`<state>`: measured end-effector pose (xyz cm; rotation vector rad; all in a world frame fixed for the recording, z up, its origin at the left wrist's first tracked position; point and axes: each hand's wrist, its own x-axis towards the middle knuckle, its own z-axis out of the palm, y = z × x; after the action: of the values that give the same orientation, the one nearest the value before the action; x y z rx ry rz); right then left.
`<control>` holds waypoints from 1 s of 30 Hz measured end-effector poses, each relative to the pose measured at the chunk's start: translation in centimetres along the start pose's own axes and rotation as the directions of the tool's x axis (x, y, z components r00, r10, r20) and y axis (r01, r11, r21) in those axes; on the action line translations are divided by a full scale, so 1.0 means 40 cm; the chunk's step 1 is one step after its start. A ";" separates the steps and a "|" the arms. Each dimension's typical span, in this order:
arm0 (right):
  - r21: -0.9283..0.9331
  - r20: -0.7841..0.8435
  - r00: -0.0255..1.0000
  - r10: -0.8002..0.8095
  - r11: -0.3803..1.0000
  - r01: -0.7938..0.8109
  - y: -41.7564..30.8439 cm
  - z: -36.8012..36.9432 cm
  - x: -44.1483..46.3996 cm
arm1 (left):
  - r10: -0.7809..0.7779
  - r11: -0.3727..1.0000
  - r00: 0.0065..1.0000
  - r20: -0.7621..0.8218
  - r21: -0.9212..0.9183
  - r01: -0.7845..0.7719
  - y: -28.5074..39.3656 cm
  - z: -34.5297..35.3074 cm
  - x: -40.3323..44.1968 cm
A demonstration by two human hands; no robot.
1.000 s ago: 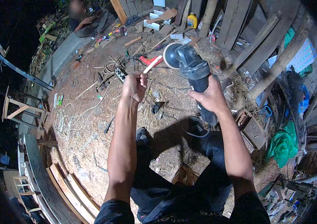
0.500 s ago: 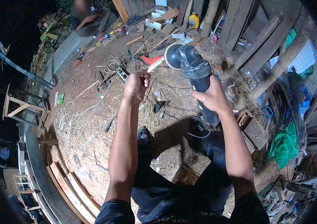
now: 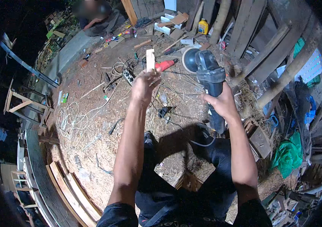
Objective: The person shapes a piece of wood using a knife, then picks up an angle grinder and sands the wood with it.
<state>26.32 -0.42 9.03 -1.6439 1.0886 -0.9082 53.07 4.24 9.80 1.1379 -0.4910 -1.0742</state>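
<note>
My left hand (image 3: 144,84) is closed round the lower end of a small pale wood piece (image 3: 150,60), which stands upright above the fingers. In my right hand (image 3: 221,100) is a black angle grinder (image 3: 211,77), gripped by its body with the round disc (image 3: 189,60) at its head facing left. A gap separates the disc from the wood piece. On the ground behind my left hand lies a red power drill (image 3: 165,65), partly hidden by the fingers.
A power strip (image 3: 128,75) and tangled white cable (image 3: 70,123) lie on the shavings-covered ground. Planks (image 3: 74,193) are at lower left. A yellow bottle (image 3: 203,27) stands by the wall, a green plastic bag (image 3: 288,155) lies right, and another person (image 3: 93,19) sits at the far left.
The wood piece has come away from the grinder's disc and turned upright in my left hand. The grinder has shifted slightly right and down.
</note>
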 end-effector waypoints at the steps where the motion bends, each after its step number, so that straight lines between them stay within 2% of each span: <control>1: 0.020 0.009 1.000 0.028 0.999 -0.028 -0.003 0.001 -0.002 | -0.004 0.999 0.999 0.033 -0.053 0.005 -0.008 -0.004 0.004; 2: 0.026 -0.010 1.000 -0.020 0.999 0.020 0.008 0.005 0.001 | -0.018 0.997 0.999 0.048 -0.076 0.022 -0.013 -0.006 0.005; 5: -0.056 -0.030 0.998 -0.046 0.997 0.044 -0.004 0.006 -0.004 | -0.040 0.992 0.996 0.081 -0.117 0.049 -0.017 -0.006 0.009; 7: -0.043 -0.011 0.999 -0.046 0.998 0.045 -0.004 0.007 -0.005 | -0.045 0.988 0.995 0.093 -0.145 0.058 -0.018 -0.009 0.008; 15: 0.037 0.012 1.000 -0.021 0.999 0.021 0.009 0.010 -0.003 | -0.016 0.998 0.994 0.111 -0.065 0.023 -0.006 -0.004 -0.002; 18: -0.021 -0.001 1.000 -0.022 1.000 0.022 -0.002 0.007 -0.008 | -0.019 0.998 0.993 0.114 -0.061 0.026 -0.003 -0.005 -0.004; 22: 0.011 0.016 1.000 0.020 1.000 -0.021 0.006 0.006 -0.006 | -0.021 0.999 0.997 0.079 -0.035 0.023 0.004 0.003 -0.009; 26: 0.024 0.047 0.998 0.045 0.999 -0.046 0.005 0.002 -0.012 | 0.148 0.983 0.986 0.082 0.093 -0.155 0.008 0.002 -0.015; 30: 0.115 0.067 0.998 -0.018 0.993 0.010 0.000 0.006 -0.024 | 0.167 0.975 0.976 0.140 0.122 -0.185 0.007 -0.007 -0.004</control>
<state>26.21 0.57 8.90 -1.5778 0.9623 -0.9004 53.36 4.52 9.95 1.1236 -0.7624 -0.9744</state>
